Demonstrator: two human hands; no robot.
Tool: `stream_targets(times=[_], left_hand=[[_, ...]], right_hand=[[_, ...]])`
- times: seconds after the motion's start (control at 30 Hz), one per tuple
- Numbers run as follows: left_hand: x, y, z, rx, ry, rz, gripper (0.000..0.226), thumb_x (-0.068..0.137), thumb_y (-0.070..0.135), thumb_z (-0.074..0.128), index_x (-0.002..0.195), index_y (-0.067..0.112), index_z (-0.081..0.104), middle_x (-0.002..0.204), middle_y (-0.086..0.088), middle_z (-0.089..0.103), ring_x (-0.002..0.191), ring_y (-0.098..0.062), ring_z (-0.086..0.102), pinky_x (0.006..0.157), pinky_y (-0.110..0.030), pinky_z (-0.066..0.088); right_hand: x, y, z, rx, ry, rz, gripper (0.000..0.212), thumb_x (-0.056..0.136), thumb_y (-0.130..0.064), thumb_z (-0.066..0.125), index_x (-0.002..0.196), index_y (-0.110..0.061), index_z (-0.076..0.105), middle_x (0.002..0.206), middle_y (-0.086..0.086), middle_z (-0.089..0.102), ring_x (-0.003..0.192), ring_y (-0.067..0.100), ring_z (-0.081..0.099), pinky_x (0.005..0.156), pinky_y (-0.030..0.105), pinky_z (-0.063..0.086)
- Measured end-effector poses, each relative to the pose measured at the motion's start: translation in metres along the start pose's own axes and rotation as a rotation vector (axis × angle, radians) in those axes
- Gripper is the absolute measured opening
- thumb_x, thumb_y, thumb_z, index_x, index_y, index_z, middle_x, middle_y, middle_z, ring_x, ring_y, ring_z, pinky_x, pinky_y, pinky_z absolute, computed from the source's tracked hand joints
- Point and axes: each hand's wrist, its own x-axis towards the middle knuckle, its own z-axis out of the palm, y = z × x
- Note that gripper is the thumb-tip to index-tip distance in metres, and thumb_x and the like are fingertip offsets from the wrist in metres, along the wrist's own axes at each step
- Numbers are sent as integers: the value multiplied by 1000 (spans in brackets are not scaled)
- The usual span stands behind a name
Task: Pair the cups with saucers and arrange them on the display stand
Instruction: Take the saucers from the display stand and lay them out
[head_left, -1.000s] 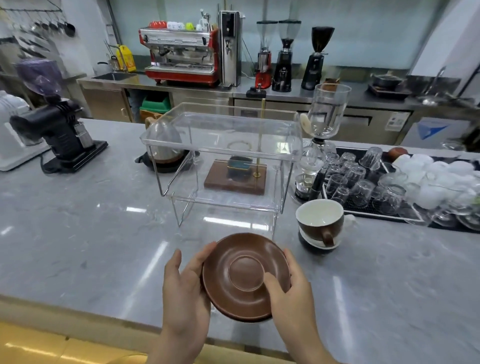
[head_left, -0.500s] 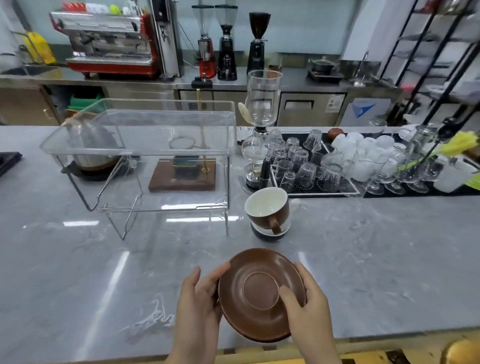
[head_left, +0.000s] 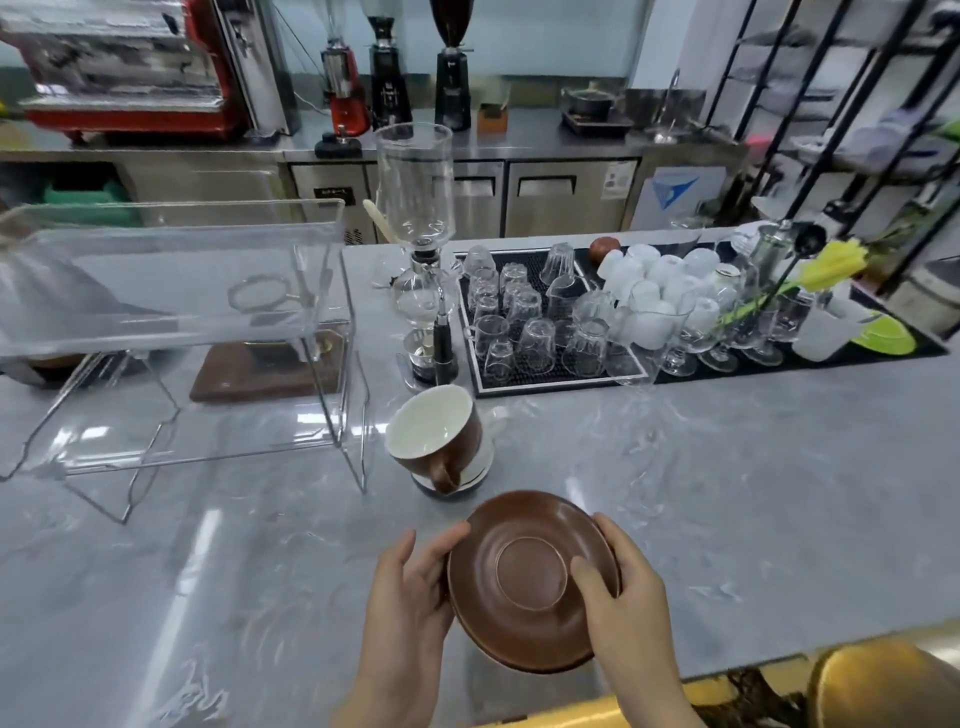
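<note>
While both hands grip the saucer (head_left: 532, 582) by opposite rims, left hand (head_left: 410, 597) and right hand (head_left: 623, 587) fingers curled closed on it, it tilts above the counter (head_left: 753, 493); cup (head_left: 434, 434) sits just beyond, probably next for pairing.

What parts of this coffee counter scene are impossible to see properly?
Head view only:
- Brown saucer: underside faces away; both hands cover its edges.
- Stack under the brown cup: the cup hides what it holds.
- Display stand: left end cut off by the picture edge.
- Espresso machine: blurred, top cropped.

Brown saucer (head_left: 524, 582), grey marbled counter (head_left: 727, 493)
</note>
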Motion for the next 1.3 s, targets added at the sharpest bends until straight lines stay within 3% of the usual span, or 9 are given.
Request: stream_targets(times=[0.17, 0.33, 0.53, 0.73, 0.93, 1.13, 1.3], left_hand=[[17, -8, 33, 3, 14, -5, 58, 104, 45, 31, 117, 8, 74, 118, -6, 77, 120, -25, 64, 106, -43, 44], [38, -22, 60, -1, 45, 10, 59, 103, 46, 33, 114, 7, 76, 119, -6, 77, 118, -23, 67, 105, -42, 45], [60, -37, 83, -57, 55, -4, 59, 103, 46, 33, 118, 6, 73, 122, -9, 75, 121, -25, 65, 104, -42, 45], [75, -46, 98, -72, 63, 3, 57, 103, 45, 34, 118, 6, 73, 121, -9, 75, 122, -25, 63, 104, -42, 44], [88, -50, 105, -91, 85, 0, 55, 104, 44, 35, 119, 6, 73, 121, -8, 76, 124, -23, 63, 110, -43, 42], [99, -52, 112, -99, 105, 7, 50, 105, 37, 33, 118, 7, 72, 120, -6, 76, 123, -22, 63, 104, -40, 45], [108, -52, 116, -117, 101, 5, 50, 105, 35, 33, 122, 5, 69, 125, -9, 74, 128, -24, 59, 112, -43, 39]], right_hand=[[35, 8, -21, 28, -24, -7, 49, 93, -8, 63, 141, -19, 55, 133, -8, 62, 126, 14, 56, 111, 42, 44], [72, 17, -41, 10, -45, -30, 41, 94, -8, 62, 128, -31, 62, 115, -26, 65, 116, 2, 59, 97, 21, 46], [106, 31, -56, -21, -59, -50, 46, 94, -8, 60, 138, -19, 58, 132, -10, 63, 125, 10, 56, 108, 35, 45], [132, 38, -62, -17, -61, -68, 44, 93, -7, 60, 135, -21, 59, 126, -13, 64, 120, 8, 57, 99, 24, 44], [152, 43, -61, -16, -78, -85, 42, 93, -5, 59, 133, -19, 61, 127, -10, 64, 120, 9, 58, 102, 26, 44], [167, 45, -60, -9, -87, -95, 43, 94, -3, 59, 133, -19, 60, 127, -10, 64, 120, 9, 57, 105, 29, 44], [177, 46, -61, -26, -97, -118, 44, 95, -3, 58, 135, -18, 58, 129, -9, 63, 123, 9, 56, 102, 24, 42]])
